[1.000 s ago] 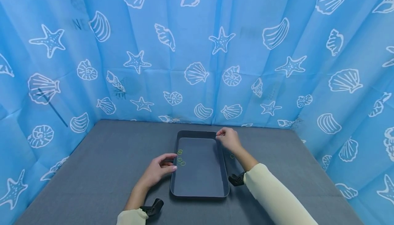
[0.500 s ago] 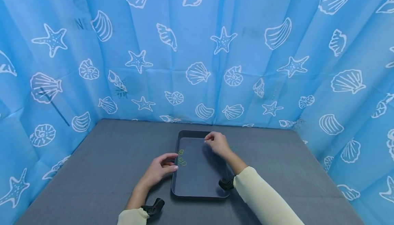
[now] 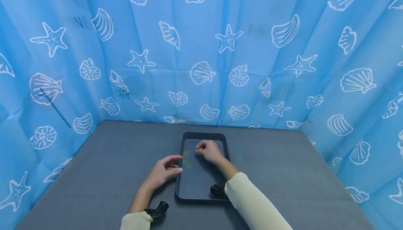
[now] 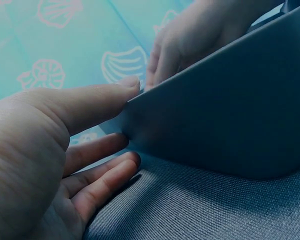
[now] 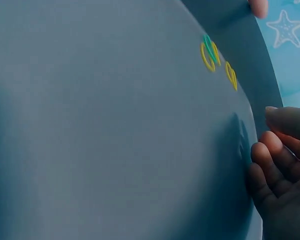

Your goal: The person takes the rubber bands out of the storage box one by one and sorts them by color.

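Observation:
My left hand (image 3: 165,170) lies at the left side of the dark grey tray (image 3: 201,184), with its thumb and forefinger tips at the rim. In the left wrist view its other fingers stay relaxed beside the tray's outer wall. Over the tray's far half, my right hand (image 3: 208,151) has curled fingers, with thumb and forefinger pinched together. A small loop shows in its shadow in the right wrist view; the band itself is hidden by the fingers. Several thin rubber bands, yellow (image 5: 204,56) and green (image 5: 208,46), lie along the tray's left inner edge.
Right of the tray, several green rubber bands (image 3: 240,150) and a yellow one (image 3: 239,158) lie on the grey cloth-covered table (image 3: 277,174). A blue curtain (image 3: 201,48) with white seashells hangs behind and on both sides.
My right hand has moved left, from the tray's far right corner to over its far half, fingers still pinched. The left hand stays at the left rim.

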`<state>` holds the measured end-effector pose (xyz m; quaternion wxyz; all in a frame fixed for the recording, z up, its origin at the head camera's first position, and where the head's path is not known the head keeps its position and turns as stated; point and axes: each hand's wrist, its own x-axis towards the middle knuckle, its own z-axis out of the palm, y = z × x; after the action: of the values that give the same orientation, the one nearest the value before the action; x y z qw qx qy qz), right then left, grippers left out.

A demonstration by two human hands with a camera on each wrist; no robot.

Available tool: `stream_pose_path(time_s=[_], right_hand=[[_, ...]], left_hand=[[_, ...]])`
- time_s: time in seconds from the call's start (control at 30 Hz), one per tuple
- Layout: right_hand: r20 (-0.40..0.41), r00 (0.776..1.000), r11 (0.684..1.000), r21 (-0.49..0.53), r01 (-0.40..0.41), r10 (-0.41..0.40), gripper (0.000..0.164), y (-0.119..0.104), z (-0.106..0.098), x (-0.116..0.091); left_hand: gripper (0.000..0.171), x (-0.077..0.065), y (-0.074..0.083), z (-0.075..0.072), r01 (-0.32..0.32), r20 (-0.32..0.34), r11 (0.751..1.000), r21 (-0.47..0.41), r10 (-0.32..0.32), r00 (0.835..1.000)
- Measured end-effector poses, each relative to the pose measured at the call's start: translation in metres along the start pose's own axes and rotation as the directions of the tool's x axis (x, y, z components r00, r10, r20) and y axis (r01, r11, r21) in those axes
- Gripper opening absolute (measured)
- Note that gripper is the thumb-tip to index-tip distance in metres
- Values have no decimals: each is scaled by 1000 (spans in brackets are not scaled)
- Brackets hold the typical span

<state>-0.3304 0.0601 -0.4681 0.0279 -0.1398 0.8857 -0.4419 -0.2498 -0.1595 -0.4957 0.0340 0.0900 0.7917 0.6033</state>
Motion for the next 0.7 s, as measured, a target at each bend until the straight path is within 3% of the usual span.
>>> stream_pose_path(time_s=[0.43, 0.7], right_hand=[[136, 989, 998, 6, 65, -65, 5, -10, 23, 0], [229, 973, 993, -103, 65, -40, 6, -16, 23, 1]], left_hand=[[40, 0, 1, -1, -5, 11, 999, -34, 5, 1000], [41, 0, 2, -2, 1, 12, 999, -39, 0, 1000]])
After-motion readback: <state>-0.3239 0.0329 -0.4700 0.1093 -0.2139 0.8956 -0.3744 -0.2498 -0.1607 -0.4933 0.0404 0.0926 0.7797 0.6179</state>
